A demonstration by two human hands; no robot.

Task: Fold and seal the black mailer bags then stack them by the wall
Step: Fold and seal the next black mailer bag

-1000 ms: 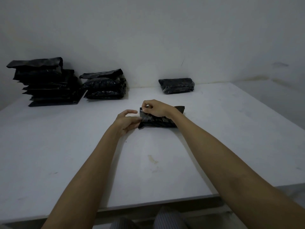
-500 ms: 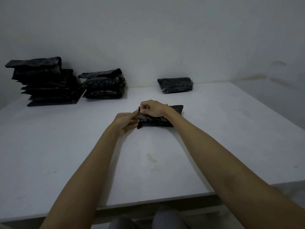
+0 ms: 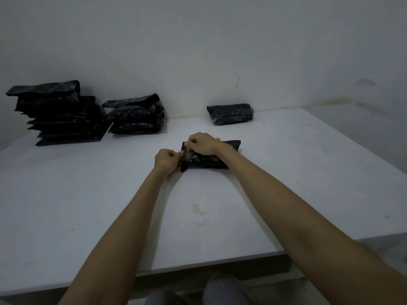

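Both hands, left hand (image 3: 167, 160) and right hand (image 3: 203, 143), pinch the mailer bag (image 3: 211, 160).

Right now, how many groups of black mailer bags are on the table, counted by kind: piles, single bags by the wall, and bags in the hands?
Piles of black bags by the wall: 2, the tall pile and the lower pile
Single bag by the wall: 1, the lone bag
Bag being worked by the left hand and the right hand: 1, the held bag
Total: 4

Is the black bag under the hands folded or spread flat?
Folded: the bag is a compact, thick bundle on the table; both hands pinch its left end. Sealed or not, I cannot tell.
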